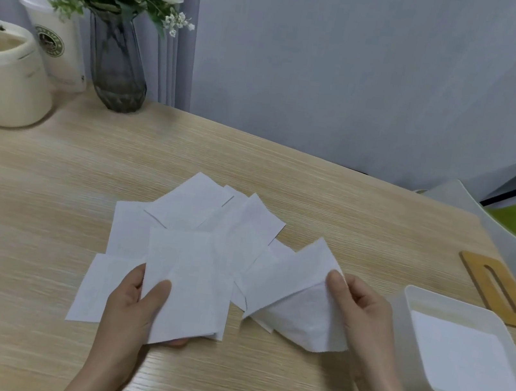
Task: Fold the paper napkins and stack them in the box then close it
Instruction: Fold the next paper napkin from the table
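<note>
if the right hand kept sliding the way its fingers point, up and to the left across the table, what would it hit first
Probably the loose napkins spread mid-table; the right hand already pinches one napkin's corner, so it would push into that pile first.

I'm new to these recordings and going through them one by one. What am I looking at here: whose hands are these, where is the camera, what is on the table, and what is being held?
There is no machine here. A person wears a wide-angle camera on the head, looking forward and down, so the hands are that person's own.

On the wooden table lies a loose spread of white paper napkins. The left hand pinches one napkin by its edge, thumb on top. The right hand pinches the corner of another napkin, which is partly folded over.

To the right stands an open white box with white napkins already lying flat inside. Beyond it lies a wooden lid with a slot, not yet on the box.

At the far left stand a cream pot, a lidded paper cup and a glass vase of flowers.
</note>
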Motion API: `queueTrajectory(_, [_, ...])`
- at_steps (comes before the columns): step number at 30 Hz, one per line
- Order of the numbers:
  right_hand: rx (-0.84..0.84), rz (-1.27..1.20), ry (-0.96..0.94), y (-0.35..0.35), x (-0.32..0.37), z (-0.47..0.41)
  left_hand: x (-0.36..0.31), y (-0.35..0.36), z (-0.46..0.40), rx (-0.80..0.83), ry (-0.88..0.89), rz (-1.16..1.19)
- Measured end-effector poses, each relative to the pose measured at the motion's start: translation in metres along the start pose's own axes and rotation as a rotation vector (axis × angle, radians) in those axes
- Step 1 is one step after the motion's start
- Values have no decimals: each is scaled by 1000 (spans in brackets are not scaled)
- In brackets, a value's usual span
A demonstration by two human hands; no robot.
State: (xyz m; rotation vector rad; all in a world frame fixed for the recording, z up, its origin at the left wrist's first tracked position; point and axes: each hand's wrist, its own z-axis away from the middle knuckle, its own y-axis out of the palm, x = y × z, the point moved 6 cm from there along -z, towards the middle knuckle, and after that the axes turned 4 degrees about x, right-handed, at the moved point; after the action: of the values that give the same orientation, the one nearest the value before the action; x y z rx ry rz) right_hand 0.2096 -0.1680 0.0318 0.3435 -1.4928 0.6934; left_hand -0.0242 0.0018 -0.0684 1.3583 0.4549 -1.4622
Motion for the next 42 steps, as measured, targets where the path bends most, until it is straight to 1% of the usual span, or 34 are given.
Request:
queueTrajectory(3, [28, 108, -137, 1, 11, 2, 0, 0, 0, -2, -1, -6])
queueTrajectory(7, [-77, 288, -337, -2, 30, 6, -1, 1, 0, -3, -5, -15])
queueTrajectory(11, [-107, 315, -473, -3, 46, 9, -3, 2, 1, -2, -4, -10])
queueTrajectory(16, [3, 273, -566, 4, 62, 13, -3, 2, 2, 8, 6, -10])
queueTrajectory(22, [134, 25, -424, 8, 61, 10, -5, 3, 2, 11, 28, -14])
queueTrajectory(25, [209, -66, -366, 13, 59, 6, -9, 11, 6, 46, 47, -4])
queueTrajectory(28, [352, -97, -245, 26, 48, 1, -12, 24, 11, 126, 48, -2])
queueTrajectory(32, [601, -121, -87, 47, 33, 1, -4, 41, 16, 244, -53, -21])
queueTrajectory(35, [705, -139, 17, 56, 28, -2, 2, 47, 20, 319, -88, -16])
queueTrajectory(37, [696, -35, 46, 61, 23, -8, 5, 50, 21, 374, -100, -22])
queueTrajectory(40, [587, 209, 13, 66, 13, -19, 8, 51, 20, 392, -94, -27])
queueTrajectory(42, [525, 311, -1, 69, 9, -23, 8, 51, 20, 396, -99, -13])
